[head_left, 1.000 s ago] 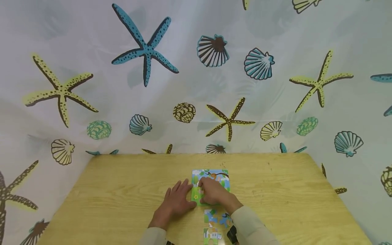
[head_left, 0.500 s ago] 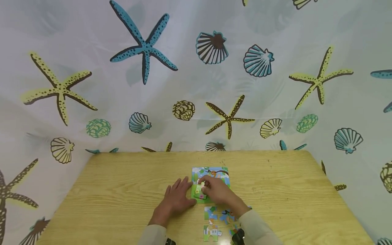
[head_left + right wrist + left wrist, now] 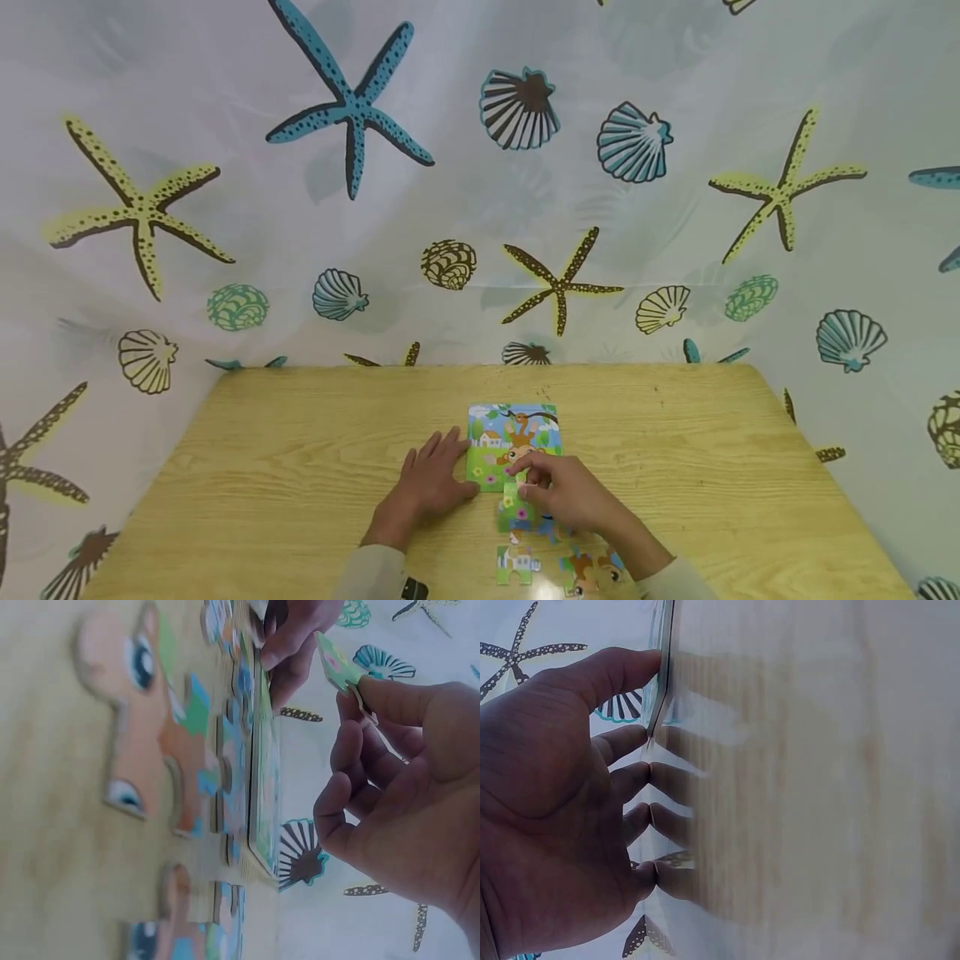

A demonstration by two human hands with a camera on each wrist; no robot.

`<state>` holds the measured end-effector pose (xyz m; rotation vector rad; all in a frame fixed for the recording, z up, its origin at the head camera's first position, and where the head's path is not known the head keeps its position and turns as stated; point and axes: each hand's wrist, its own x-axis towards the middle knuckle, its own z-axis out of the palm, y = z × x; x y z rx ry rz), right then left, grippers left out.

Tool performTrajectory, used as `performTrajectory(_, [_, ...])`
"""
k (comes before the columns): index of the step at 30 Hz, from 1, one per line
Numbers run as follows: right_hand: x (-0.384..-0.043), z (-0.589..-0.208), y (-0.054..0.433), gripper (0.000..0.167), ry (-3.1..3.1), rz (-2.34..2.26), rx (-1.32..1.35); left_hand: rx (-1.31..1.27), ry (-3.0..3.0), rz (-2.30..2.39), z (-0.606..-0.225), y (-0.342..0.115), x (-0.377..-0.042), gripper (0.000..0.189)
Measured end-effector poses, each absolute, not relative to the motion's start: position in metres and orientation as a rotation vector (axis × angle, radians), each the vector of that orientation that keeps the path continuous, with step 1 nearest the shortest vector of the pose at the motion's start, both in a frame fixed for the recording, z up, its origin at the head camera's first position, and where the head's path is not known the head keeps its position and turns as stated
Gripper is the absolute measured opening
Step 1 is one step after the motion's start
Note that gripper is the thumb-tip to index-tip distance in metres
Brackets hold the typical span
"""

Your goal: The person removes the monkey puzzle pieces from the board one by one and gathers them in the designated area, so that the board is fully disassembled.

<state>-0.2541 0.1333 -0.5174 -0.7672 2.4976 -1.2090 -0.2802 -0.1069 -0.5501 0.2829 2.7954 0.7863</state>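
Note:
A square puzzle board [image 3: 483, 468] printed with a monkey, a house and flowers lies on the table. My left hand [image 3: 432, 481] rests flat with spread fingers, its thumb and index fingertip at the board's left side. In the left wrist view, the thumb [image 3: 634, 669] touches the board's edge. My right hand [image 3: 573, 493] pinches a green flowered puzzle piece [image 3: 511, 507] between thumb and fingers, over the board's near edge. The right wrist view shows this piece [image 3: 337, 666] raised and tilted, its other fingers curled loosely below.
Several loose puzzle pieces lie on the wooden table [image 3: 300, 467] nearer me, among them a house piece [image 3: 513, 567] and a monkey-face piece [image 3: 582, 575]. Behind and beside the table hangs a white curtain [image 3: 450, 175] with starfish and shells.
My right hand has drawn the green puzzle piece off the board's lower left, moving it toward me and rightward. The monkey picture now shows more. My left hand stays at the board's left side.

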Motion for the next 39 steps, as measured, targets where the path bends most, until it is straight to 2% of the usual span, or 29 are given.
performTrajectory(12, [-0.197,-0.527,0.132,0.017,2.378,-1.140,-0.859,0.286,2.800,0.749,-0.551,-0.108,-0.280,0.069])
performTrajectory(19, [-0.177,-0.535,0.125,0.017,2.379,-1.043,-0.956,0.317,2.800,0.779,-0.550,-0.112,-0.275,0.069])
performTrajectory(27, [-0.171,-0.542,0.115,0.015,2.577,-0.756,-0.943,0.331,2.795,0.782,-0.548,-0.114,-0.272,0.069])
performTrajectory(32, [-0.170,-0.543,0.113,0.015,2.666,-0.598,-1.048,0.332,2.803,0.776,-0.549,-0.115,-0.271,0.069])
performTrajectory(39, [-0.182,-0.531,0.117,0.007,2.728,-0.826,-0.983,0.316,2.786,0.762,-0.552,-0.113,-0.269,0.071])
